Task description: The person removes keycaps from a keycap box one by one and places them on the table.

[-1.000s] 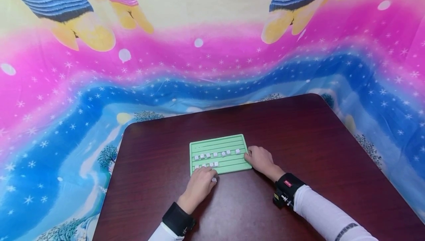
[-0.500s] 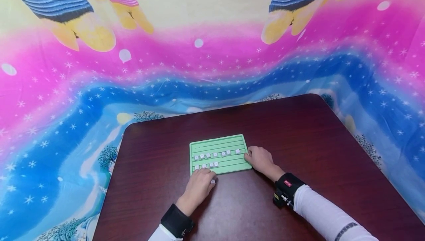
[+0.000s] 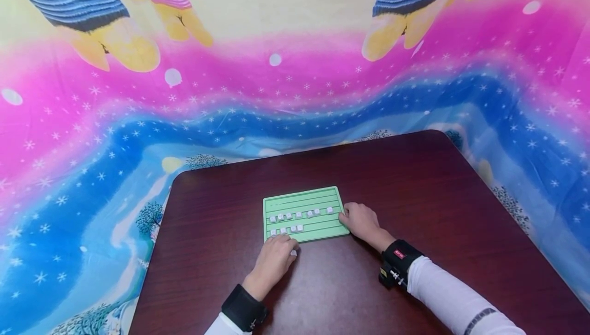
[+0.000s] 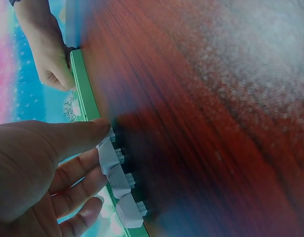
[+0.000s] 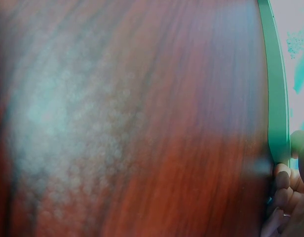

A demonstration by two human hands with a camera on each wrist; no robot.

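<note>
Green board (image 3: 322, 228) bears white keycaps (image 3: 298, 215), right grip (image 3: 362, 222) pinching its edge

Eleven white keycaps (image 3: 298, 215) on one green board (image 3: 320, 232)

Head frame, lower centre: seven sit in the upper row, four in the lower. Four keycaps (image 4: 120, 180) show low in the left wrist frame. Two hands (image 3: 272, 262), two wristbands (image 3: 243, 307), one table (image 3: 415, 181).

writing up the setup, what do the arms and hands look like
White sleeves, the right one with a dark grey band; a black cuff on each wrist, the right cuff bearing a red label. Left hand and right hand are bare.
</note>
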